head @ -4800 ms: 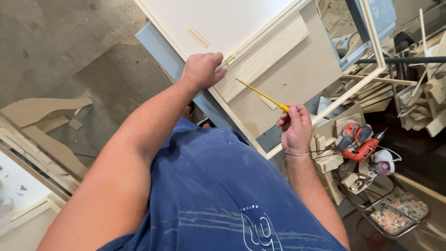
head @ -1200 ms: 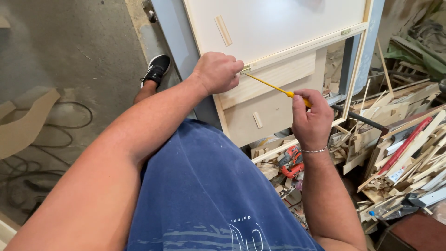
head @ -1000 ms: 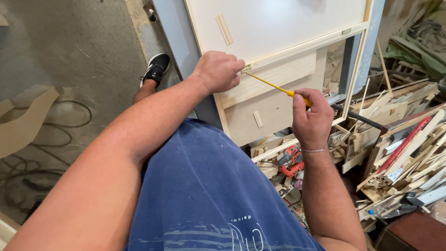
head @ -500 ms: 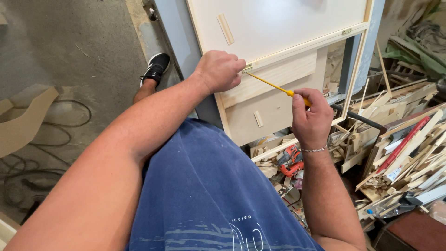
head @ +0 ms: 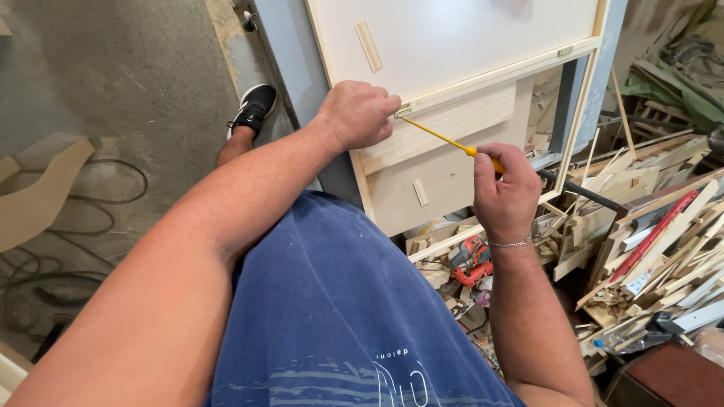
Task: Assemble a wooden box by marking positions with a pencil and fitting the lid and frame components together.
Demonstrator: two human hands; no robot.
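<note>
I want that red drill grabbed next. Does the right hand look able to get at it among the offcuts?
Probably yes: the red drill lies just below the right hand on top of the wood offcuts, uncovered. But that hand now grips the yellow screwdriver.

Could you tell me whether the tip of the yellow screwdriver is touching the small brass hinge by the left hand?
Cannot tell. In the head view the yellow screwdriver runs up to the brass hinge, but the left hand hides where they meet.

Grey concrete floor (head: 113,68) — black cables (head: 53,226) left, wood offcuts (head: 656,249) heaped right.
</note>
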